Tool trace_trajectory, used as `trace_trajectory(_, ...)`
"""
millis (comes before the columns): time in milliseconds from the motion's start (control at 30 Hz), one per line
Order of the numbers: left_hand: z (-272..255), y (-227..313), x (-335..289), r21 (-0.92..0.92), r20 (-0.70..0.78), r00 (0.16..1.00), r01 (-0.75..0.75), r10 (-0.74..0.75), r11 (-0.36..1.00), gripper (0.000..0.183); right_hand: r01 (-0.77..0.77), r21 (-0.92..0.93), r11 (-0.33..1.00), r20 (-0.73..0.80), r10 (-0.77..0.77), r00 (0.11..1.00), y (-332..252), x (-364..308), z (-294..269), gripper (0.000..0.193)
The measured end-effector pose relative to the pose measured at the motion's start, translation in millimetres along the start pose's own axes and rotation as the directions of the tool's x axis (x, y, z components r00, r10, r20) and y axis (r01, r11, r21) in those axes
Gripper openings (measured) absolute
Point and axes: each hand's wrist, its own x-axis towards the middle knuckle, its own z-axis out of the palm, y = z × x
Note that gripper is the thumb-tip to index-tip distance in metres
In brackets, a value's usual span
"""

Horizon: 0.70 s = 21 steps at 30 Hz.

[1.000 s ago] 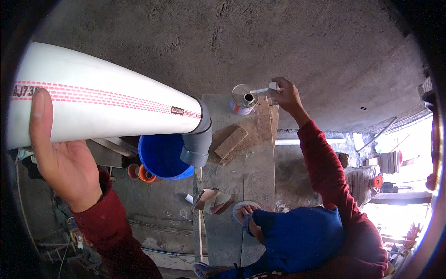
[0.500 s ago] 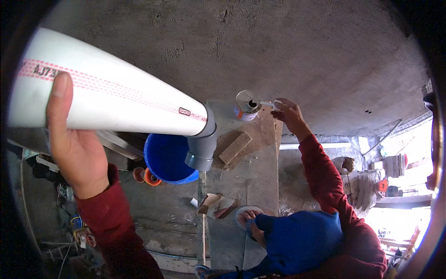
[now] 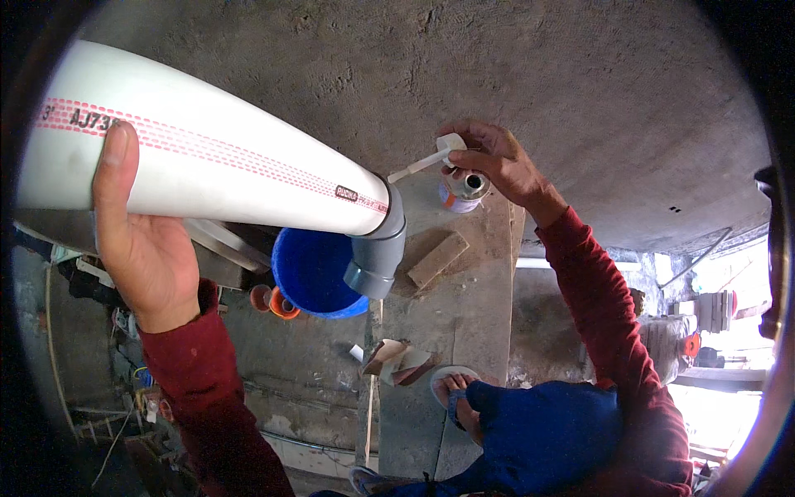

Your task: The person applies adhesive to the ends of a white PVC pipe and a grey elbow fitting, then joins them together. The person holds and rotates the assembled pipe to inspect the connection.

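A large white plastic pipe [image 3: 240, 157] with red dashed lines slants across the left half of the view. My left hand [image 3: 149, 232] grips it from below, thumb up on its near side. On the pipe's right end sits a grey elbow fitting [image 3: 377, 253], its mouth turned downward. Between its fingers my right hand [image 3: 501, 161] pinches a white cap with a brush [image 3: 426, 164]; the brush points left, its tip close to the joint of pipe and elbow. Just below that hand stands an uncapped can [image 3: 464, 195] on the plank, its round opening showing.
Below the pipe stands a blue bucket [image 3: 310, 273], with orange fittings [image 3: 283, 303] beside it. On the grey plank [image 3: 472, 311] lie a wood block [image 3: 437, 258] and torn cardboard [image 3: 397, 362]. My sandalled foot [image 3: 455, 388] rests there too. A rough cement wall [image 3: 397, 74] rises behind.
My right hand has lifted the cap brush out of the can and swung it left toward the pipe joint. The pipe and elbow have shifted slightly right in view, still in my left hand.
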Motion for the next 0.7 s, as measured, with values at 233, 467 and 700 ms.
trace_trajectory(233,-10,-2,1,-0.040,-0.020,0.999,0.033,-0.033,0.999,0.055,-0.074,0.130,0.989,0.030,0.071,0.997,26,6,18,0.048)
trace_trajectory(467,-13,0,-1,-0.029,-0.088,0.996,0.011,-0.013,1.000,0.052,-0.081,0.044,0.996,0.045,0.079,0.996,28,9,21,0.047)
trace_trajectory(700,-20,-1,-1,-0.047,-0.107,0.994,0.005,-0.010,0.999,0.050,0.054,-0.063,0.997,0.052,-0.051,0.997,33,17,16,0.046)
